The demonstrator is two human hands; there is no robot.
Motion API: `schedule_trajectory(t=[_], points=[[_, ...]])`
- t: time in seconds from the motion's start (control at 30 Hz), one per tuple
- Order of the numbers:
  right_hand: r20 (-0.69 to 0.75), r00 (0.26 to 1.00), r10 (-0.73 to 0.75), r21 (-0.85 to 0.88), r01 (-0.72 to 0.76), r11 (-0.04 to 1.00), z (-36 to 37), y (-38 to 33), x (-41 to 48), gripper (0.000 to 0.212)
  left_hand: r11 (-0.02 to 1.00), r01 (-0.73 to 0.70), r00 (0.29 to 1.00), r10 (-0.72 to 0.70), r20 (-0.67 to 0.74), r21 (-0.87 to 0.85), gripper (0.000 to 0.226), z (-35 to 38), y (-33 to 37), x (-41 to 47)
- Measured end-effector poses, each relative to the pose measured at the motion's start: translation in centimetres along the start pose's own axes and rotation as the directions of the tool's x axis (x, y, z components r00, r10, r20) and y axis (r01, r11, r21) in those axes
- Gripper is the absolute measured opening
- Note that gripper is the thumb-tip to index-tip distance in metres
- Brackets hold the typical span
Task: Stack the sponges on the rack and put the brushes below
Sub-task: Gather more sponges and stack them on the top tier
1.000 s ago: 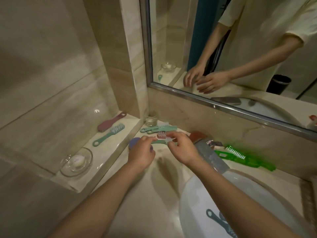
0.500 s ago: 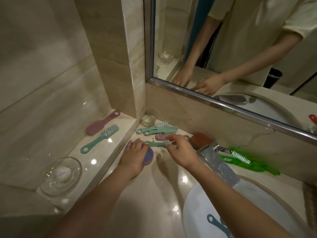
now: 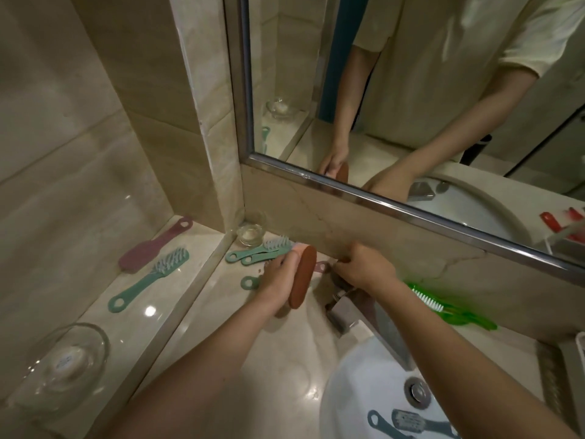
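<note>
Rust-brown sponge [image 3: 303,278] is standing on edge in the left hand [image 3: 278,280], fingers curling round it, held over the counter [image 3: 221,315] near the far wall. Right hand [image 3: 364,269] is reaching just right of it by the tap [image 3: 345,312], fingers bunching on sth small at the wall; can't tell what, or if it's gripped. A pink handle end [image 3: 322,267] is poking out between the hands.

Risk, imo: the sponge is being pinched edge-on, so it could be slipping out and dropping into the sink [image 3: 364,407], or knocking the teal brushes [image 3: 262,250] & the small glass [image 3: 251,234] in the far corner. Right forearm is crossing the tap, so a bump is possible.

Vs 0.5 s ago: left hand was lying flat on a bluish sponge on the counter and the right was pinching a teal brush; now the left is lifting a brown sponge and the right is sitting further right.
</note>
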State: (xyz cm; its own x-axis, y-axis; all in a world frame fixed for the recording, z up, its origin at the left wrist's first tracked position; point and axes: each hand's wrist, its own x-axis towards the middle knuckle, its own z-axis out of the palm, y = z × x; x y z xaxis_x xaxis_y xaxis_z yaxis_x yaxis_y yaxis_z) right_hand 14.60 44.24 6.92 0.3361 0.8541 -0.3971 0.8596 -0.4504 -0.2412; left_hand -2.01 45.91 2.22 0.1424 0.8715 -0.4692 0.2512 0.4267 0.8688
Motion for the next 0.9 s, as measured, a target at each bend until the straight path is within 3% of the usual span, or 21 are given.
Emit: schedule_trajectory(t=[0.13,0.33,0.63,0.77,0.9], points=[[0.098,0.994,0.043,-0.115,-0.032,0.993,0.1,0.7,1.4,0.031,0.992,0.106,0.994,-0.106,0.001,-0.076,0.072,0.8,-0.7,1.1],[0.175,0.983,0.061,-0.318,-0.003,0.948,0.8,-0.1,3.2,0.027,0.977,0.186,0.981,-0.18,0.066,-0.103,0.043,0.8,-1.9,2.4],[0.311,0.948,0.072,-0.43,0.073,0.9,2.4,-0.6,4.1,0.037,0.969,0.205,0.978,-0.199,0.056,-0.134,0.05,0.9,-2.6,2.3],[0.141,0.989,-0.051,-0.492,0.114,0.863,2.5,-1.0,3.5,0.016,0.969,0.196,0.981,-0.194,0.033,-0.152,0.061,0.6,-2.0,1.3],[-0.135,0.961,-0.243,-0.282,0.198,0.939,2.0,-0.7,2.3,0.052,0.952,0.173,0.982,-0.188,-0.035,-0.252,0.065,0.0,-0.3,-0.5]])
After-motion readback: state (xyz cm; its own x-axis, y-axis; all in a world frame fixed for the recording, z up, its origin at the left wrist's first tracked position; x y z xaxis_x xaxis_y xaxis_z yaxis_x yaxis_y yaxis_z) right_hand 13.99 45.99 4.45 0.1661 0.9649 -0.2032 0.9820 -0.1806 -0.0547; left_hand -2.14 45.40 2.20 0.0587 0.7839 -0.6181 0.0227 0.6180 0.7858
